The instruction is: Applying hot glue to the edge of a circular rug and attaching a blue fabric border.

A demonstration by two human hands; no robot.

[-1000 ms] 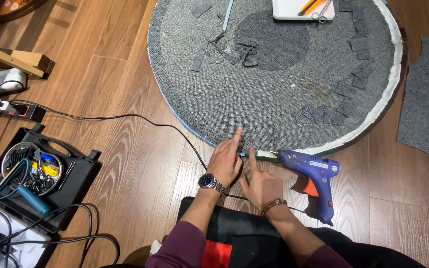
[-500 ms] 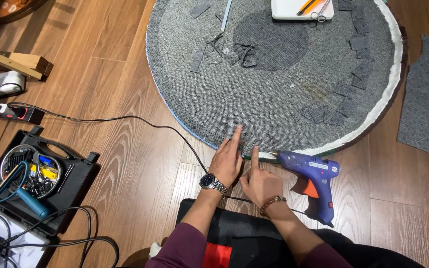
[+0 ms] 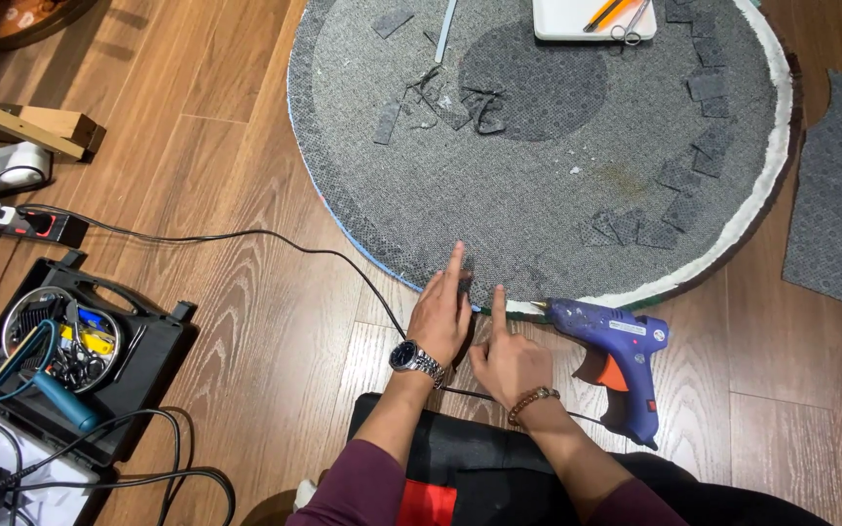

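Both my hands flat, holding nothing: left hand [image 3: 443, 314] & right hand [image 3: 511, 353] press disc [image 3: 538, 156] edge, lower centre. Fabric looks soft, floppy; I'd grip w/ fingertips at rim.

- Two hands were in view: the left hand [image 3: 443, 314] and the right hand [image 3: 511, 358], both with fingers pressed at the near edge of the disc.
- One round grey fabric-covered disc [image 3: 538, 185] lay on the floor.
- One blue glue gun [image 3: 611, 346] lay just beside the right hand.
- One wristwatch [image 3: 415, 358] and one bead bracelet [image 3: 532, 399] were worn, one per wrist.
- One open black tool case [image 3: 80, 365] sat at the left.
- One white tray [image 3: 592, 19] rested on the disc's far side, holding one pair of scissors [image 3: 633, 21].
- One loose grey fabric piece [image 3: 838, 195] lay at the right.
- One power strip [image 3: 12, 216] was at the left.
- The small dark fabric patches [image 3: 679, 175] on the disc numbered well over a dozen; an exact count could not be made.
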